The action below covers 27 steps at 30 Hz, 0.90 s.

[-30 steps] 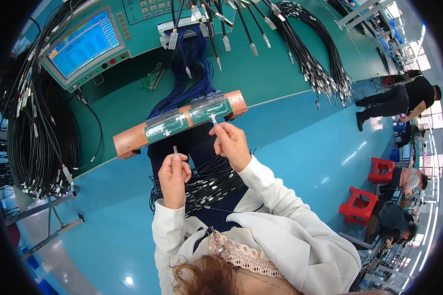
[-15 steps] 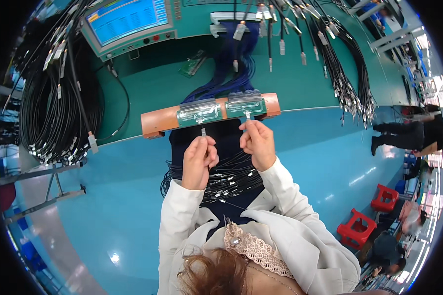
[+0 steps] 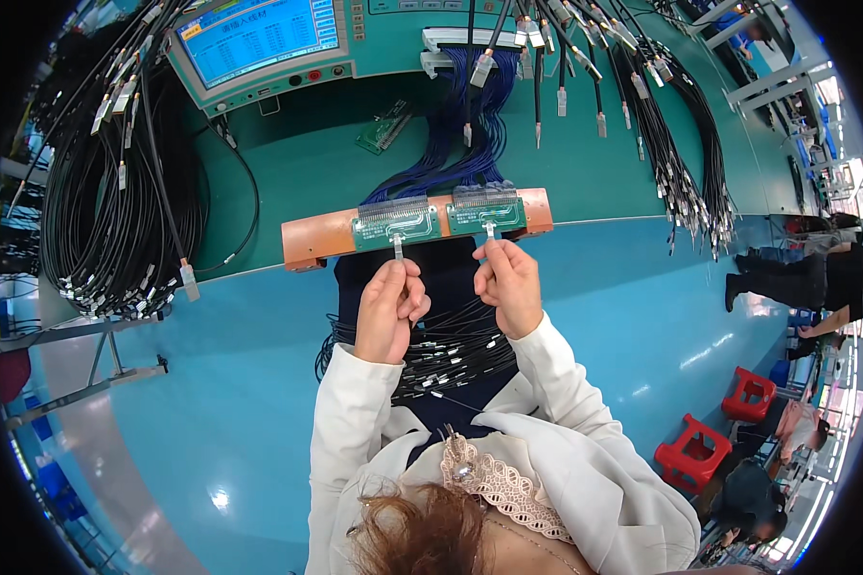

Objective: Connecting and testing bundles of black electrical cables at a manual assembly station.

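Note:
My left hand [image 3: 387, 305] pinches a cable connector [image 3: 398, 247] whose tip meets the socket on the front edge of the left green circuit board [image 3: 372, 235]. My right hand [image 3: 510, 287] is closed on a second cable connector [image 3: 490, 231], at the socket of the right green circuit board [image 3: 470, 219]. Both boards sit on a copper-coloured bar [image 3: 303, 249] along the table's near edge. Dark blue wires [image 3: 451, 144] run from the boards' back edges. How deep each connector sits I cannot tell. Across my lap lie several black cables [image 3: 451, 356] with metal ends.
A tester with a lit screen [image 3: 264, 43] stands at the back of the green table [image 3: 307, 158]. Coiled black cables [image 3: 115, 220] hang at left, more cables [image 3: 671, 153] at right. A small loose circuit board [image 3: 384, 127] lies behind. Red stools [image 3: 692, 452] and other people are at right.
My left hand has brought its connector forward, closing the gap to the left board's socket. My right hand stays at its socket. The tester's screen now shows a large line of text. The view has shifted slightly.

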Motion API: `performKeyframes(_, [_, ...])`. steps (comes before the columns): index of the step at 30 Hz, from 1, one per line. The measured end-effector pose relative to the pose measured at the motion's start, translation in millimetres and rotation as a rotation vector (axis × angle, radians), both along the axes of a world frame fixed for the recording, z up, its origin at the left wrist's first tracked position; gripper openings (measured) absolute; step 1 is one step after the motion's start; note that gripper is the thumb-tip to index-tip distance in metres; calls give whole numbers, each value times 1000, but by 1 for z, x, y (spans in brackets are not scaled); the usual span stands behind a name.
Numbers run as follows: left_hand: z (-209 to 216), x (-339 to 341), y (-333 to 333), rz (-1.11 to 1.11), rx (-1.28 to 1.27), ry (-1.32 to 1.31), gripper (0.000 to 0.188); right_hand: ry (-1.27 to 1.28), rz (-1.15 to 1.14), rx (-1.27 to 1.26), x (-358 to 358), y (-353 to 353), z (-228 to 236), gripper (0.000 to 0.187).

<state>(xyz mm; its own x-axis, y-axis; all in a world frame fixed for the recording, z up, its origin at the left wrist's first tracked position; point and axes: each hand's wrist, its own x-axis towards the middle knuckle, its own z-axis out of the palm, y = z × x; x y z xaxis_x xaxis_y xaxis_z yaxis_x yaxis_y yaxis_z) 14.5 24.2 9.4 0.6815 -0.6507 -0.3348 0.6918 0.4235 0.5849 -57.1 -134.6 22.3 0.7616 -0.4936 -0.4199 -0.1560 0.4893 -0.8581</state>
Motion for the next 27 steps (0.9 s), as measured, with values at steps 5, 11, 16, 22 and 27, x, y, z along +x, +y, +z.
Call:
performKeyframes(5, [-3,1,-1,-15,-25,38,23,18,3,6,0,-1,1,22])
performKeyframes(11, [-5,2,0,-6,-64,73,23,26,0,16,-1,1,2,22])
performKeyframes(16, [10,0,-12,52,17,78,22,-13,-32,46,-2,-1,-1,23])
performKeyframes(22, [4,1,-18,123,205,-75,20,-36,-53,79,4,-2,-5,22])
performKeyframes(27, [4,2,-11,170,208,-141,21,-84,-29,75,7,3,-8,22])
